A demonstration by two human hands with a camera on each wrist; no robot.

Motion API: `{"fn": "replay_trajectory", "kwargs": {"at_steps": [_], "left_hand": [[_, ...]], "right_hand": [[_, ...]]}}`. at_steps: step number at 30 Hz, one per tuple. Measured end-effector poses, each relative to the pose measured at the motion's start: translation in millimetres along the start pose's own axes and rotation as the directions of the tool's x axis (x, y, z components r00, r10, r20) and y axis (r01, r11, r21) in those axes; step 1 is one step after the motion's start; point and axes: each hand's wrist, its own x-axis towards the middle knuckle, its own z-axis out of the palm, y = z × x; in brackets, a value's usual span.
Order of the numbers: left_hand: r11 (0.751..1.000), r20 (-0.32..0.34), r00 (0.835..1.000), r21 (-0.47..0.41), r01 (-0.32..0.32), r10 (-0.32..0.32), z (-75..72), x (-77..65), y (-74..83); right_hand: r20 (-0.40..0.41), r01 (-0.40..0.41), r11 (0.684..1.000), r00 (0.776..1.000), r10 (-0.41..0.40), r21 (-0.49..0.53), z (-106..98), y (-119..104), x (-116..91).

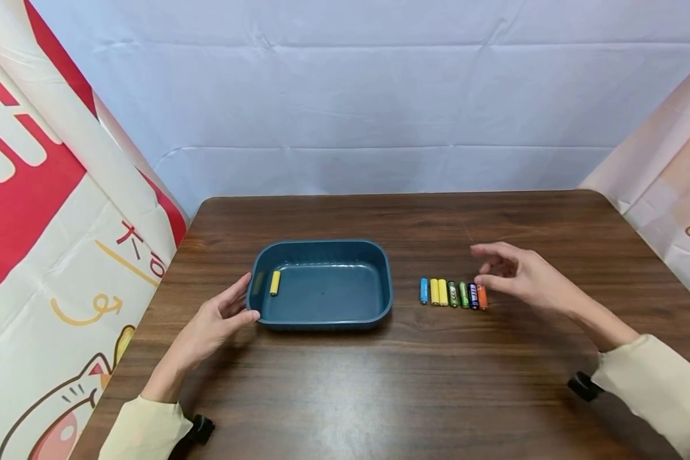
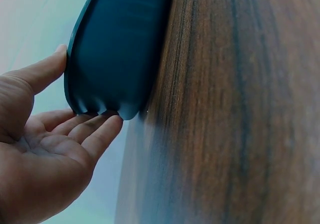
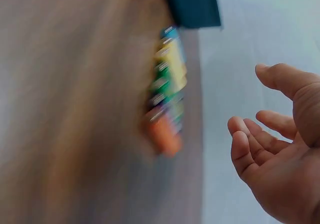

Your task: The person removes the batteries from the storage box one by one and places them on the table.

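Observation:
My left hand (image 1: 211,327) holds the left end of a dark blue plastic tray (image 1: 328,324). In the left wrist view its thumb is on the rim and its fingertips meet the outer wall. Inside the tray, near its left end, lies one yellow battery (image 1: 275,283). To the tray's right is a row of several batteries side by side: blue (image 1: 423,291), yellow (image 1: 434,292), green and dark ones, and orange (image 1: 482,297) at the right end. Just above that end hovers my right hand (image 1: 523,275), fingers loosely bent and apart, with nothing in it.
Everything stands on a brown wood-grain table (image 1: 333,390). A pale cloth (image 1: 368,115) hangs behind its far edge. Printed sheets (image 1: 63,255) hang at the left and right sides. Both sleeves reach in from the near edge.

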Motion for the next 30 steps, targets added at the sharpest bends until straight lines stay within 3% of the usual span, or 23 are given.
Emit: {"fn": "replay_trajectory", "kwargs": {"at_steps": [7, 17, 23, 30], "left_hand": [[1.000, -0.003, 1.000, -0.008, 0.007, -0.007, -0.4, -1.1, -0.3], [1.000, -0.013, 1.000, 0.004, -0.012, 0.012, 1.0, 0.6, -1.0], [1.000, -0.014, 1.000, 0.006, -0.013, 0.013, 1.4, 1.6, 0.1], [1.000, -0.011, 1.000, -0.003, -0.009, 0.009, 0.7, 2.7, -2.0]], "right_hand": [[0.092, 0.086, 0.994, 0.991, -0.093, 0.074, 14.2, -46.8, 58.4], [0.217, 0.166, 0.939, 0.947, -0.237, 0.302, 76.2, -103.2, 129.1], [0.294, 0.189, 0.919, 0.908, -0.298, 0.346, 119.5, -117.7, 156.5], [0.389, 0.132, 0.919, 0.876, -0.284, 0.372, 158.9, -125.8, 173.7]]}}
